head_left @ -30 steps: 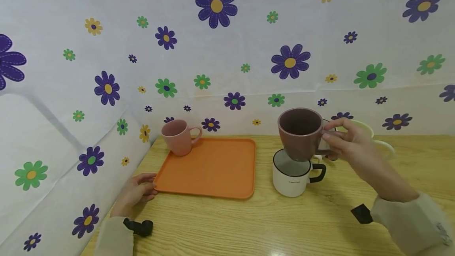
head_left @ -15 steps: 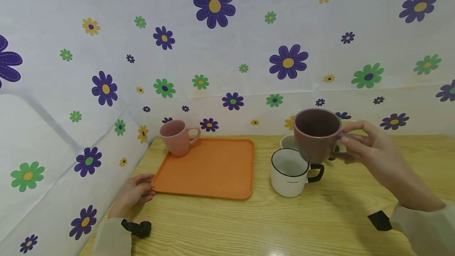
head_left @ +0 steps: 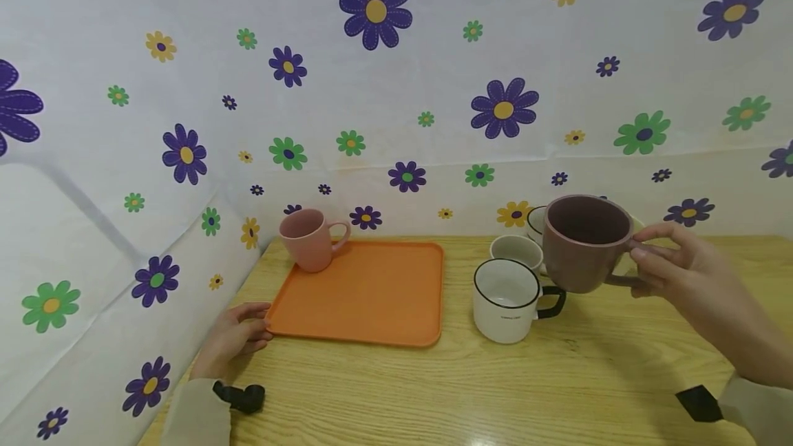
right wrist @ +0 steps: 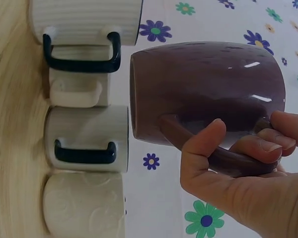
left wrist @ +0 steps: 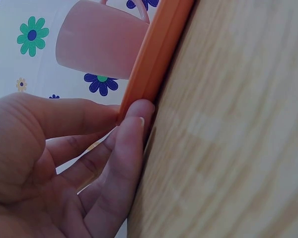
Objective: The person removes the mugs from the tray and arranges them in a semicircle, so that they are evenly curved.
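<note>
In the head view my right hand (head_left: 690,270) holds a glossy purple-brown mug (head_left: 576,270) by its handle, above the table on the right. Fingers and thumb curl around that handle in the right wrist view, and the mug (right wrist: 203,89) touches none of the cups beside it. My left hand (head_left: 232,336) pinches the near left corner of an orange tray (head_left: 372,294); the left wrist view has the thumb and fingers at the tray's edge (left wrist: 156,54). At the tray's far left corner stands a matte pink mug (head_left: 312,250).
A white mug with black rim and handle (head_left: 503,319) stands right of the tray. Behind it are a pale cup (head_left: 515,248) and another dark-rimmed mug (head_left: 535,220), partly hidden. A cream mug (right wrist: 84,203) stands in that row. A flower-printed sheet (head_left: 434,74) backs the table.
My right hand has carried the purple-brown mug rightwards, away from above the white black-rimmed mug, uncovering the pale cup behind. The left hand, tray and pink mug stay put.
</note>
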Demonstrator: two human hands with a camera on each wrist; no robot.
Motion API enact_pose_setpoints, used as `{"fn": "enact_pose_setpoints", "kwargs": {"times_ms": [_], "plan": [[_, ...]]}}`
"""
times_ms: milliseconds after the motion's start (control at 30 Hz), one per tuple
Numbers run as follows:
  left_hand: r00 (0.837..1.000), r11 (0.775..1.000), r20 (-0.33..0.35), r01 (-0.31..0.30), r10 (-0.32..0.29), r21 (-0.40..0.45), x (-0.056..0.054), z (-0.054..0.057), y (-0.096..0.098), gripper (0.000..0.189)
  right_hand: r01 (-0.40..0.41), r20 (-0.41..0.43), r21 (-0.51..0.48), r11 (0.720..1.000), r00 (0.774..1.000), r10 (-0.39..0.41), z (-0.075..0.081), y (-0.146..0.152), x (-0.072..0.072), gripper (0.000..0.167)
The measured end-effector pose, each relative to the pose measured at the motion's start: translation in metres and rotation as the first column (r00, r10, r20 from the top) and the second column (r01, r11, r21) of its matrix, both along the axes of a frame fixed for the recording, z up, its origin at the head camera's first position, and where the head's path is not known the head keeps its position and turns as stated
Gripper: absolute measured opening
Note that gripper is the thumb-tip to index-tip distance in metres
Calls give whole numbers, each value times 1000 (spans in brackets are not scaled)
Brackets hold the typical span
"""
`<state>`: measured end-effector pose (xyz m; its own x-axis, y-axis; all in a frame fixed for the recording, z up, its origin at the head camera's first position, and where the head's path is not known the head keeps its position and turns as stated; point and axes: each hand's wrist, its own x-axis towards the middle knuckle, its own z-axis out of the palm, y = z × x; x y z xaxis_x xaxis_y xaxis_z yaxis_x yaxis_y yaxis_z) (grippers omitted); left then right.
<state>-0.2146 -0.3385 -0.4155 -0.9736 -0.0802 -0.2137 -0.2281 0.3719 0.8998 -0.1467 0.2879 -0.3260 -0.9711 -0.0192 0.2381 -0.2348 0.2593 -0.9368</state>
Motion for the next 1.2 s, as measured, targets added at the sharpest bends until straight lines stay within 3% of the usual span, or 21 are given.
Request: {"fn": "enact_pose_setpoints", "kwargs": {"times_ms": [167,233,367,467,767,1200], "plan": [[1000,1000,-10,11,-11,6,0,0,1,47,-49,-14,-205,978,999,47,-8,10,5,21],[1000,1000,-15,12,-12,10,-1,-1,1,47,-42,-13,-215,976,999,40,-9,13,6,20],[1000,1000,-17,21,-21,18,-1,-2,1,47,40,34,-55,998,999,-38,-9,16,9,16],[1000,1000,-10,18,-18,18,-1,-1,2,47,56,59,-2,998,997,-56,-10,18,10,14],[1000,1000,-6,13,-12,8,-3,-2,3,47,20,43,-222,975,999,-10,-27,35,15,17],[1000,1000,-3,26,-26,16,-3,-1,7,47,55,61,-336,940,997,-36,-47,57,24,28]]}}
